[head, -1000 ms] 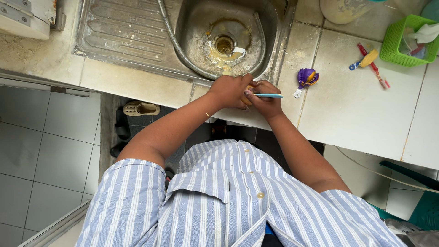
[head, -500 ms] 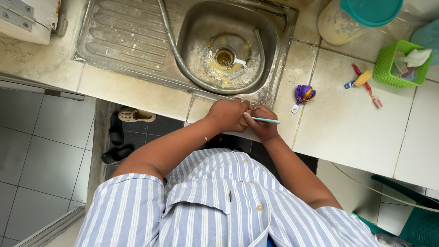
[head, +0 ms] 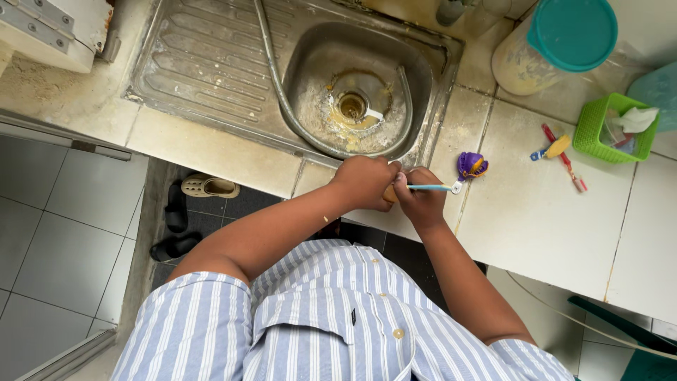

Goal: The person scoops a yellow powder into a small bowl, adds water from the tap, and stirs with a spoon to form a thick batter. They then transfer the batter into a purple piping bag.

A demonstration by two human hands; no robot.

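From the head camera, looking straight down, the steel sink (head: 211, 63) serves as the landmark. Both hands meet just below the sink's front rim, over the edge of the tiled desk (head: 536, 226). The left hand (head: 364, 182) is curled shut, its fingers wrapped around a small tan thing (head: 389, 193) of which only a sliver shows; what it is I cannot tell. The right hand (head: 421, 197) presses against the left, fingers closed on a thin light-blue tool (head: 431, 187) whose shaft points away from the sink toward the right, ending in a small white tip.

Just past that tip, right of the sink, lies a small purple and yellow object (head: 471, 166) on the desk. Farther right lie a red and yellow utensil pair (head: 560, 152), then a green basket (head: 612, 130) with crumpled paper in it. Above those, at the sink's far right corner, stands a cloudy plastic jar with a teal lid (head: 557, 42). A hose (head: 278, 92) curves down into the sink's basin. Left of and below the sink, on the floor, sit a beige sandal (head: 209, 186) and dark slippers (head: 175, 229).
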